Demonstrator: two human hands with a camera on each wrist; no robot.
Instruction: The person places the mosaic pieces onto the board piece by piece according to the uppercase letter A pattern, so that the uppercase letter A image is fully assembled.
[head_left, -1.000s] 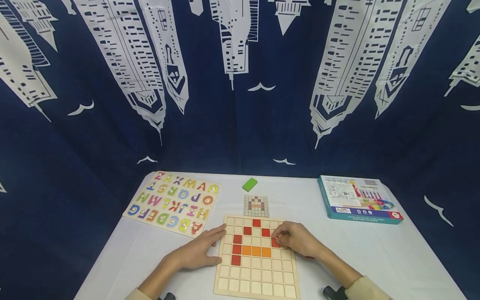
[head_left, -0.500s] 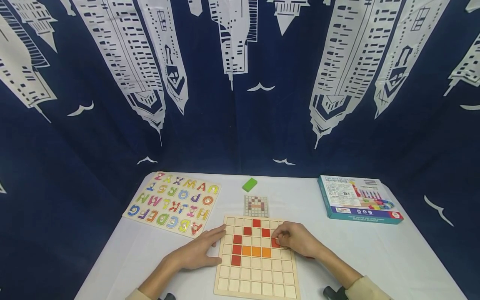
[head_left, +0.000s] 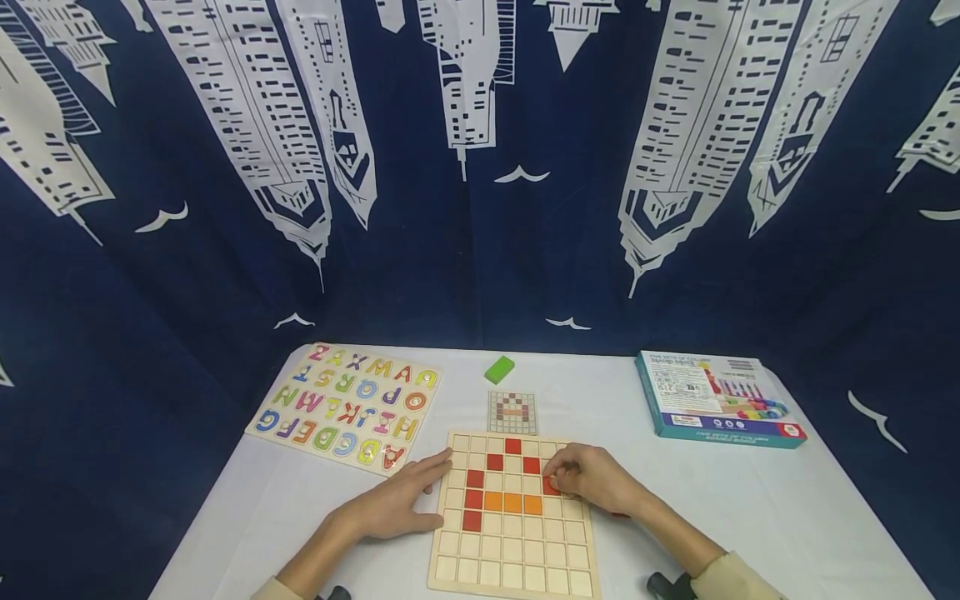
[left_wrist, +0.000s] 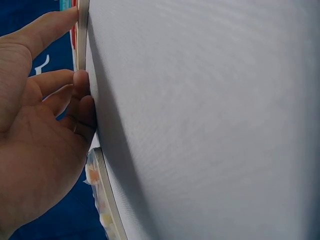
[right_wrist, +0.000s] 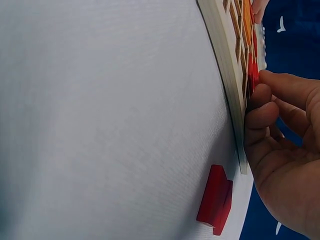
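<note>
A wooden grid board (head_left: 513, 550) lies on the white table with red and orange square tiles set in its cells. My left hand (head_left: 393, 504) rests along the board's left side, fingers extended and fingertips at the edge. My right hand (head_left: 596, 479), fingers curled, pinches a red tile (head_left: 551, 487) at a cell on the right of the grid. In the right wrist view, thumb and fingertip meet at that red tile (right_wrist: 253, 75), just inside the board's edge. Two loose red tiles (right_wrist: 214, 197) lie together on the table below the right hand, mostly hidden in the head view.
Behind the board lies a small pattern card (head_left: 513, 412), with a green block (head_left: 499, 369) beyond it. An alphabet board (head_left: 345, 404) lies at the left, close to the left hand. A flat teal-edged box (head_left: 720, 398) sits at the back right.
</note>
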